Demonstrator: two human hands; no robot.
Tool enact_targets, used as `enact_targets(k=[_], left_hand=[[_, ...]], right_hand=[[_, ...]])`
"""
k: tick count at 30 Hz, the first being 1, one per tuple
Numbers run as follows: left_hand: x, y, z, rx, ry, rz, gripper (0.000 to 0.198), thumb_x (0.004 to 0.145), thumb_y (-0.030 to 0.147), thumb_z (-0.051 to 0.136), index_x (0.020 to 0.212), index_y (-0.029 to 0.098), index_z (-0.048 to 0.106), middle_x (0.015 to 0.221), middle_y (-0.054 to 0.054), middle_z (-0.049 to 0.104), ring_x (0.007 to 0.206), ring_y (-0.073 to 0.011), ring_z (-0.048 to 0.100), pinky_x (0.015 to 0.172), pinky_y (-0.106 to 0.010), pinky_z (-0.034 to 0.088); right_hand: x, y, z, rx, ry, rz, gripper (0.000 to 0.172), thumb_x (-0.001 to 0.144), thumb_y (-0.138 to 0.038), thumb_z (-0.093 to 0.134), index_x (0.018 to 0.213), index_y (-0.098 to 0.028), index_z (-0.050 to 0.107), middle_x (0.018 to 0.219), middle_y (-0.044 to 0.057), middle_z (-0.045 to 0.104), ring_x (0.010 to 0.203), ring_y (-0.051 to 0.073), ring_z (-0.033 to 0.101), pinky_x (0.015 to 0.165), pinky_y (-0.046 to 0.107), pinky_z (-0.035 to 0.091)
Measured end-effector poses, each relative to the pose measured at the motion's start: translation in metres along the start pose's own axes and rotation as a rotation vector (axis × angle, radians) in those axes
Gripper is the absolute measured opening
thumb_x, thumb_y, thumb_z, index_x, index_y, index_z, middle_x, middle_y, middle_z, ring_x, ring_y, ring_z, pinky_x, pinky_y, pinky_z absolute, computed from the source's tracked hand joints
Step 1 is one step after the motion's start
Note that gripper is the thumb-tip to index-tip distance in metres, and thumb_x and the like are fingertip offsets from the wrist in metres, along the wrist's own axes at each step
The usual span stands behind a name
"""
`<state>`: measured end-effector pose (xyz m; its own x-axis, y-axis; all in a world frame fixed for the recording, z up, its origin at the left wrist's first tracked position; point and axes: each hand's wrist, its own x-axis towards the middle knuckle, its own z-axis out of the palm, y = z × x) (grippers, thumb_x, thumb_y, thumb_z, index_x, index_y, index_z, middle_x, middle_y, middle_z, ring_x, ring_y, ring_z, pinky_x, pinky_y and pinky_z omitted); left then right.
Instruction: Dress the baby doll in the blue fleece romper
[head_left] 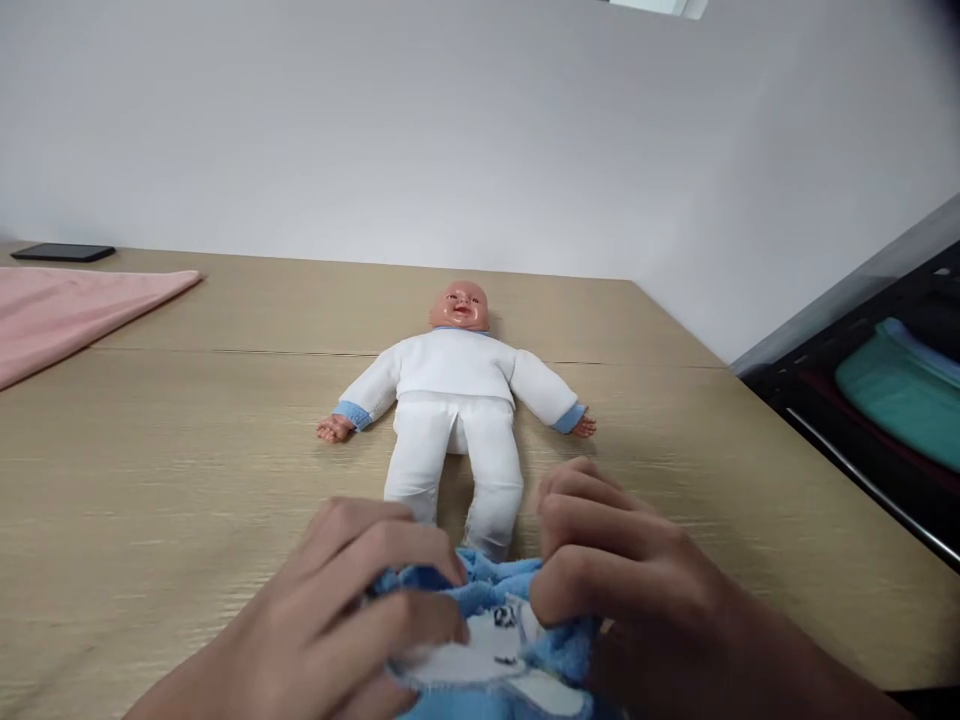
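A baby doll lies on its back on the table, head away from me and arms spread. It wears a white top with blue cuffs, and its legs are white. Just in front of its feet is a fuzzy blue garment, bunched up, with a white patch bearing dark markings. My left hand grips the garment's left side with bent fingers, slightly blurred. On the opposite side, my right hand has its fingers closed on the bunched fabric. The doll's feet are hidden behind the garment and my hands.
The wooden table reaches back to a pale wall. A pink cloth lies at the left, with a flat black device behind it. Beyond the right edge, a dark rack holds folded green cloth.
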<state>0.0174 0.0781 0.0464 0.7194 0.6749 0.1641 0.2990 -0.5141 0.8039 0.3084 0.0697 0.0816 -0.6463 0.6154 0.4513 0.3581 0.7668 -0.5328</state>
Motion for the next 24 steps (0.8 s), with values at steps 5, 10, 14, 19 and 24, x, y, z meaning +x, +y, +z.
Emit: enact_targets(k=[5, 10, 14, 19, 24], left_hand=[[0.016, -0.005, -0.003, -0.101, -0.057, -0.140, 0.049, 0.095, 0.058, 0.081, 0.136, 0.031, 0.074, 0.121, -0.005, 0.080, 0.116, -0.0311, 0.071, 0.098, -0.038, 0.065], [0.019, -0.017, -0.002, -0.191, -0.049, -0.200, 0.040, 0.101, 0.055, 0.078, 0.132, 0.031, 0.074, 0.122, -0.002, 0.078, 0.110, -0.0255, 0.072, 0.097, -0.031, 0.062], [0.023, -0.029, 0.001, -0.246, 0.075, -0.163, 0.030, 0.109, 0.053, 0.067, 0.122, 0.026, 0.073, 0.109, -0.001, 0.077, 0.102, -0.0220, 0.070, 0.094, -0.028, 0.061], [0.028, -0.023, -0.011, -0.247, 0.049, -0.147, 0.044, 0.098, 0.064, 0.079, 0.121, 0.026, 0.079, 0.110, -0.004, 0.077, 0.103, -0.0249, 0.070, 0.093, -0.032, 0.062], [0.033, -0.006, -0.027, -0.293, -0.128, -0.010, 0.034, 0.085, 0.051, 0.096, 0.108, 0.028, 0.088, 0.102, -0.003, 0.080, 0.105, -0.0278, 0.072, 0.107, -0.042, 0.061]], right_hand=[[0.002, 0.006, 0.001, 0.034, 0.047, 0.064, 0.023, 0.101, -0.004, 0.064, 0.099, -0.025, 0.057, 0.109, 0.001, 0.067, 0.098, 0.016, 0.065, 0.088, 0.028, 0.053], [0.007, 0.005, -0.002, 0.260, 0.021, 0.448, 0.022, 0.108, -0.032, 0.072, 0.124, -0.027, 0.058, 0.105, 0.000, 0.074, 0.085, 0.016, 0.070, 0.074, 0.026, 0.058], [0.008, 0.010, 0.000, 0.323, -0.224, 0.395, 0.039, 0.087, -0.045, 0.095, 0.111, -0.027, 0.071, 0.096, -0.001, 0.077, 0.085, 0.020, 0.072, 0.078, 0.031, 0.064], [0.004, 0.015, 0.003, 0.296, -0.075, 0.231, 0.020, 0.098, -0.041, 0.083, 0.103, -0.025, 0.073, 0.111, 0.006, 0.079, 0.109, 0.025, 0.076, 0.099, 0.035, 0.064], [0.004, 0.012, -0.001, 0.334, -0.119, 0.297, 0.010, 0.106, -0.031, 0.066, 0.111, -0.025, 0.073, 0.098, 0.001, 0.078, 0.085, 0.018, 0.073, 0.078, 0.027, 0.063]])
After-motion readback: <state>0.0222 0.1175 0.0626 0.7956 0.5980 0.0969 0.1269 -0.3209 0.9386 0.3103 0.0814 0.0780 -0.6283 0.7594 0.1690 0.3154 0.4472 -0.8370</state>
